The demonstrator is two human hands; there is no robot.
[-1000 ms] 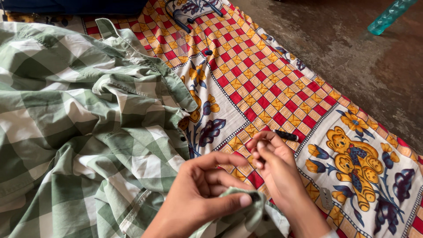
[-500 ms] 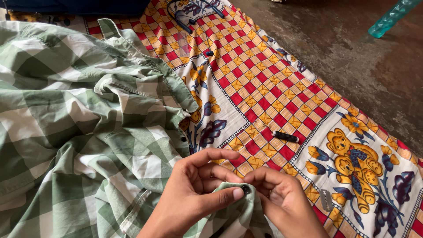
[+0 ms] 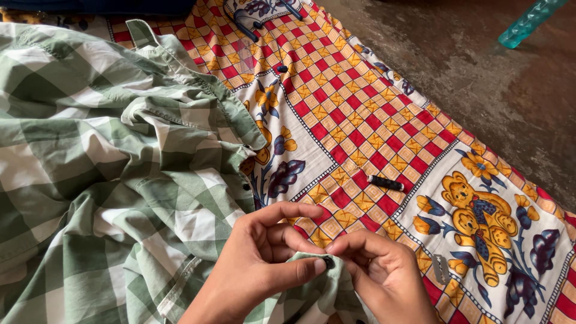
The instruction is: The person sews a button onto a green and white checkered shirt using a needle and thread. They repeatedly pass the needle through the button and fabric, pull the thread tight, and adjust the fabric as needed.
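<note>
We count two hands, left and right, both pinching one green checked shirt at one dark button; one black thread spool lies nearby.

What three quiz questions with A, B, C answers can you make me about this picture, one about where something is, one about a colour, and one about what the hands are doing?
1. Where does the black thread spool lie?
A. On the patterned cloth
B. On the bare floor
C. On the shirt

2. What colours is the checked shirt?
A. Blue and yellow
B. Green and white
C. All black

3. What are the two hands doing?
A. Resting flat and open
B. Pinching a shirt fold at a dark button
C. Holding the spool

Answers:
1. A, it sits on red and yellow squares.
2. B, the checks show it.
3. B, the left hand and right hand meet in a grip there.
</note>
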